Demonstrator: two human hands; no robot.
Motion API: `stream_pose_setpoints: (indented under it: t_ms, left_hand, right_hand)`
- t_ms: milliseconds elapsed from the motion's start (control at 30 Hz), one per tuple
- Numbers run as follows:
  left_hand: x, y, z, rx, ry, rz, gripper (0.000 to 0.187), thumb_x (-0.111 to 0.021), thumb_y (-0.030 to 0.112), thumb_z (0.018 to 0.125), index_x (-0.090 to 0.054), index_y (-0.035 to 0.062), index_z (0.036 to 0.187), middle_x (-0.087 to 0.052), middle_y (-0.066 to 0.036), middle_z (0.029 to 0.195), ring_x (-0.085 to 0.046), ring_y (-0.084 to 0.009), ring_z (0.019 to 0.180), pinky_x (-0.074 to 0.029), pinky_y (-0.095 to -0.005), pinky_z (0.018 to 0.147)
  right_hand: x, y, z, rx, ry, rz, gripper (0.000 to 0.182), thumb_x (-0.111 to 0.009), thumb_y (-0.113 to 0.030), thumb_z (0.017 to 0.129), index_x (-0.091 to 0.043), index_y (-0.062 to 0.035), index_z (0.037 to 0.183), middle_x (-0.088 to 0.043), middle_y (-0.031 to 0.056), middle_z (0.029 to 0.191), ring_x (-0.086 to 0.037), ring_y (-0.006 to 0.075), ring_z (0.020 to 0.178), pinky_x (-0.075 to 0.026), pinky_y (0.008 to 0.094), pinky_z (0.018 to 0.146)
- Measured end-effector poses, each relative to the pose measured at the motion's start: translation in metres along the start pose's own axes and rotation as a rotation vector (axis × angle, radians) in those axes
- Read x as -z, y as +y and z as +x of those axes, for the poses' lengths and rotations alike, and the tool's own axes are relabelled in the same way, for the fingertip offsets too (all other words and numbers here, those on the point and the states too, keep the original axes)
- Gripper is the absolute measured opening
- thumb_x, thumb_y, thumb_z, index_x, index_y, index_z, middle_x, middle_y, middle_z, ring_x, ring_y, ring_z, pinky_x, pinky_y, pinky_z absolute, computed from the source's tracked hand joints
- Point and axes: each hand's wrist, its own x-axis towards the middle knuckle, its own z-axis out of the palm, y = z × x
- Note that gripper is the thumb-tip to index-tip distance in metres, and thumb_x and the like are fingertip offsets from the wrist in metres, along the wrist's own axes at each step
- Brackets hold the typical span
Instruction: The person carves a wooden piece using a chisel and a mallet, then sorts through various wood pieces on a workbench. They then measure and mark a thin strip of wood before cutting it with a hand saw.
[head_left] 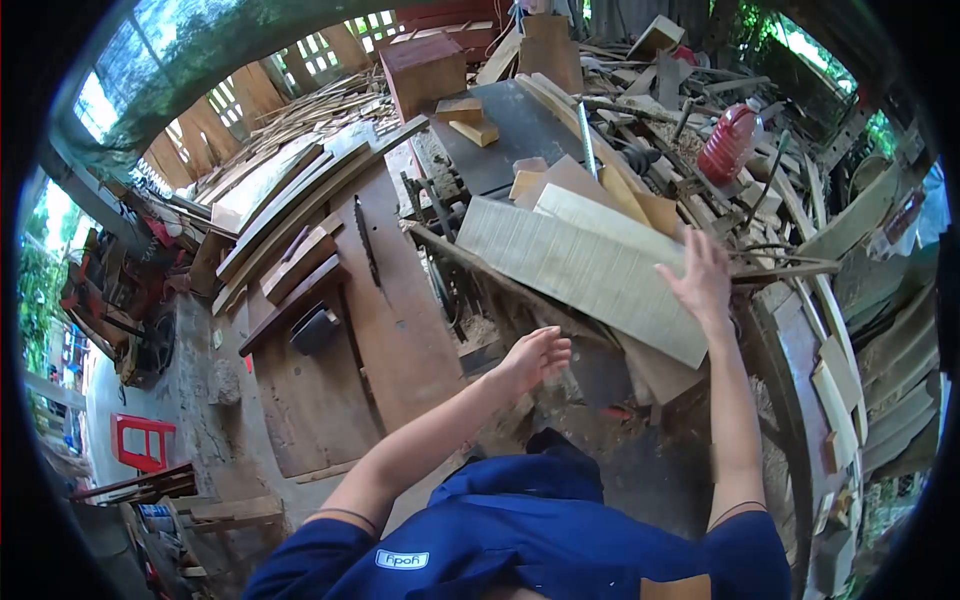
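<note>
"What's the left hand (pixel 537 360) doing?"

"Hanging just off the near edge of the pale panel (pixel 590 275), holding its fingers loosely curled."

"And the panel?"

"Lying along the near edge of the dark tabletop (pixel 515 105)."

"The right hand (pixel 698 275)?"

"Holding its fingers open at the panel's right end; whether they're touching, I can't tell."
</note>
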Motion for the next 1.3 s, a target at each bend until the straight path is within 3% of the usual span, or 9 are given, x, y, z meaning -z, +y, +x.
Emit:
stream_pose_setpoints:
  t_ms: [100, 267, 400, 533, 633, 700, 900, 1167, 1300]
  left_hand:
    - [-0.039, 0.009, 0.056, -0.031, 0.147, -0.088, 0.071, -0.057, 0.040, 0.095, -0.025, 0.0007, 0.144, -0.035, -0.018, 0.144, -0.041, -0.0293, 0.128, -0.043, -0.0394, 0.102]
    - [-0.054, 0.006, 0.113, -0.062, 0.258, -0.202, 0.076, -0.059, 0.057, 0.088, -0.032, 0.0125, 0.144, -0.040, -0.009, 0.144, -0.043, -0.0269, 0.129, -0.039, -0.0481, 0.104]
    - [-0.060, 0.002, 0.117, -0.080, 0.123, -0.404, 0.075, -0.061, 0.057, 0.087, -0.033, 0.0168, 0.144, -0.040, -0.009, 0.144, -0.040, -0.0281, 0.132, -0.037, -0.0506, 0.107]
    - [-0.057, -0.004, 0.136, -0.054, 0.339, -0.379, 0.088, -0.069, 0.054, 0.082, -0.021, 0.0193, 0.148, -0.035, -0.009, 0.148, -0.040, -0.0289, 0.133, -0.035, -0.0524, 0.107]
    - [-0.073, 0.017, 0.100, -0.048, 0.321, -0.398, 0.096, -0.071, 0.050, 0.082, -0.008, 0.0211, 0.149, -0.021, -0.009, 0.153, -0.026, -0.0267, 0.140, -0.029, -0.0561, 0.109]
    - [-0.072, 0.021, 0.090, -0.042, 0.221, -0.431, 0.097, -0.070, 0.047, 0.083, -0.004, 0.0215, 0.149, -0.011, -0.010, 0.156, -0.015, -0.0272, 0.144, -0.024, -0.0597, 0.110]
    - [-0.059, 0.031, 0.062, 0.032, 0.026, -0.441, 0.103, -0.071, 0.045, 0.083, 0.006, 0.0220, 0.148, -0.005, -0.014, 0.156, -0.013, -0.0365, 0.143, -0.021, -0.0655, 0.109]
    - [-0.039, 0.073, -0.013, -0.100, -0.106, -0.323, 0.111, -0.075, 0.043, 0.079, 0.009, 0.0250, 0.150, 0.005, -0.012, 0.158, 0.002, -0.0378, 0.144, -0.010, -0.0669, 0.109]
    - [-0.025, 0.093, -0.004, -0.148, -0.322, -0.275, 0.108, -0.075, 0.046, 0.079, 0.005, 0.0289, 0.149, -0.003, -0.009, 0.157, -0.007, -0.0344, 0.144, -0.018, -0.0643, 0.109]
  right_hand:
    - [-0.022, -0.003, 0.048, -0.022, -0.319, 0.175, 0.089, -0.066, -0.063, 0.074, -0.044, -0.0035, 0.136, -0.052, 0.0206, 0.132, -0.050, 0.0346, 0.123, -0.040, 0.0457, 0.102]
    - [-0.024, 0.007, 0.088, 0.077, -0.558, 0.217, 0.088, -0.068, -0.070, 0.064, -0.055, -0.0016, 0.118, -0.060, 0.0232, 0.120, -0.059, 0.0382, 0.111, -0.045, 0.0451, 0.096]
    - [-0.025, 0.004, 0.095, 0.146, -0.659, 0.426, 0.081, -0.074, -0.058, 0.067, -0.055, 0.0013, 0.118, -0.060, 0.0245, 0.120, -0.059, 0.0367, 0.112, -0.047, 0.0421, 0.094]
    - [-0.063, 0.025, 0.104, 0.039, -0.794, 0.722, 0.078, -0.083, -0.039, 0.063, -0.052, 0.0064, 0.118, -0.064, 0.0211, 0.110, -0.062, 0.0280, 0.103, -0.047, 0.0376, 0.090]
    - [-0.060, 0.033, 0.110, -0.022, -0.935, 0.864, 0.076, -0.084, -0.033, 0.063, -0.051, 0.0069, 0.120, -0.063, 0.0160, 0.104, -0.061, 0.0231, 0.097, -0.046, 0.0347, 0.090]
    - [-0.048, 0.030, 0.103, -0.036, -0.936, 0.910, 0.073, -0.083, -0.029, 0.063, -0.052, 0.0060, 0.119, -0.063, 0.0141, 0.103, -0.060, 0.0219, 0.096, -0.045, 0.0337, 0.091]
    - [0.015, -0.009, 0.074, -0.200, -0.994, 1.144, 0.065, -0.079, -0.014, 0.069, -0.047, 0.0063, 0.121, -0.062, 0.0120, 0.108, -0.060, 0.0194, 0.097, -0.044, 0.0312, 0.093]
    - [0.079, -0.080, 0.022, -0.224, -0.640, 1.156, 0.065, -0.071, -0.005, 0.073, -0.039, 0.0063, 0.129, -0.058, 0.0168, 0.121, -0.058, 0.0225, 0.109, -0.046, 0.0323, 0.098]
    - [0.101, -0.104, 0.010, -0.216, -0.462, 1.135, 0.068, -0.070, -0.005, 0.074, -0.038, 0.0079, 0.133, -0.056, 0.0190, 0.123, -0.057, 0.0233, 0.111, -0.044, 0.0328, 0.099]
